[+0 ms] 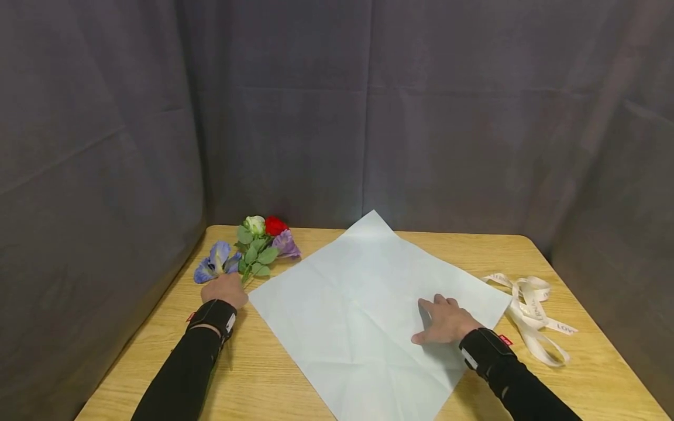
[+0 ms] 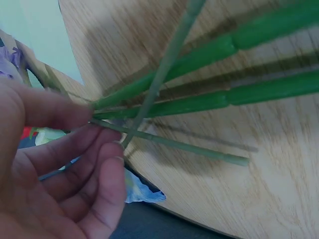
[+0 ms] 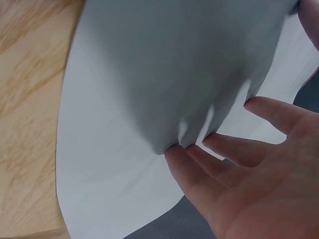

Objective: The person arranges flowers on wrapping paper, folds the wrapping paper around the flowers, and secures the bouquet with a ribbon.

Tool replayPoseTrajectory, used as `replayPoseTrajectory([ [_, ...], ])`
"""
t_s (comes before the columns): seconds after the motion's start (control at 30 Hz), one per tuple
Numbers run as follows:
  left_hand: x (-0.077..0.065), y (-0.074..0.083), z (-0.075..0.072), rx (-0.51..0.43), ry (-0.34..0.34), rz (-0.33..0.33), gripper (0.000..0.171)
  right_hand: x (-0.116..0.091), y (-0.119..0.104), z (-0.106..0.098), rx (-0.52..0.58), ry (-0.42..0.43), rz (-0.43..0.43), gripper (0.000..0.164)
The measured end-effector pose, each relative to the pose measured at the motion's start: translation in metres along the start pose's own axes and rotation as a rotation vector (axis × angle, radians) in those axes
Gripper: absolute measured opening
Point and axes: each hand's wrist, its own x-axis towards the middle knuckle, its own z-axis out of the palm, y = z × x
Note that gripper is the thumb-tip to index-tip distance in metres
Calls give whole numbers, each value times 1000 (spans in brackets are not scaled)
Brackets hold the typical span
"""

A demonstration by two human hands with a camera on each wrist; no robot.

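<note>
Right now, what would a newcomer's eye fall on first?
Probably the large pale sheet across the middle of the table, with the right hand touching it. Next, the red flower at the far left, beyond the left hand pinching green stems; then the ribbon at right.

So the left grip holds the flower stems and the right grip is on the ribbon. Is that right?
Not the ribbon: the right grip is on the pale paper, as the head view shows. The left grip does hold the flower stems.
</note>
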Motion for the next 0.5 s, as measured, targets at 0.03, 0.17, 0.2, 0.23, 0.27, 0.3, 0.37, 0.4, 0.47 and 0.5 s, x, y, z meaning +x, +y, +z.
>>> replayPoseTrajectory([
  [0.03,0,0,0,4,8,6,17,0,0,0,-1,-2,1,96],
  [0.17,1,4,-1,2,39,42,18,0,-1,-2,-7,-5,4,96],
  [0.2,1,6,-2,-1,46,50,18,0,-1,-2,-9,-4,4,96],
  [0.23,1,9,-5,-7,51,58,17,0,-1,-2,-9,-3,4,96],
  [0.27,1,13,-7,-13,48,65,16,0,-2,-3,-11,0,2,96],
  [0.3,0,17,-10,-19,52,72,15,0,-2,-3,-10,1,3,95],
  [0.37,1,24,-14,-31,72,90,13,0,-2,-3,-9,1,3,95],
  [0.4,1,28,-15,-36,89,101,12,0,-2,-2,-5,0,4,95],
  [0.47,2,35,-18,-48,119,117,11,0,-3,-2,1,-3,3,95],
  [0.5,3,38,-18,-57,138,124,11,0,-4,-2,3,-4,2,95],
])
